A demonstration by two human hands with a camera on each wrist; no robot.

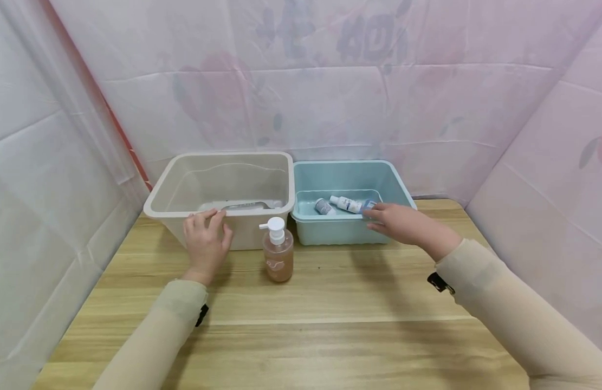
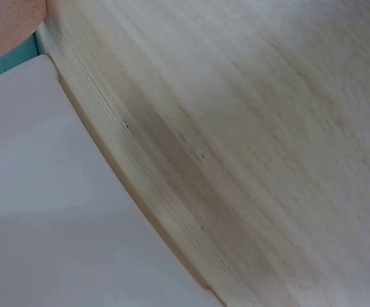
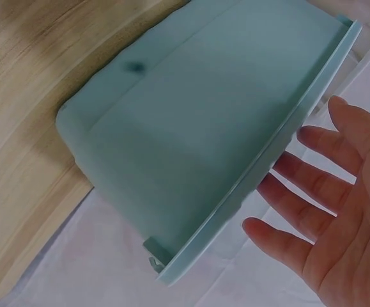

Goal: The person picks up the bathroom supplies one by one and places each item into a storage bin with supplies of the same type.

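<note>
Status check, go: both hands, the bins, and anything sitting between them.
Left hand open, resting on beige bin rim. Right hand open over blue bin rim, near small bottles. Pump bottle standing between hands.

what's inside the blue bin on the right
Inside the blue bin lie a white bottle on its side and a small grey container. The right hand and the front wall cover part of the floor, so more may be hidden.

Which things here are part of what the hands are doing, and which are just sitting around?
In hand:
left hand, touching the beige bin's front rim
right hand, open over the blue bin's front rim
small white bottle and grey-capped container inside the blue bin

Lying about:
pump bottle, upright on the wooden table
white object inside the beige bin
</note>
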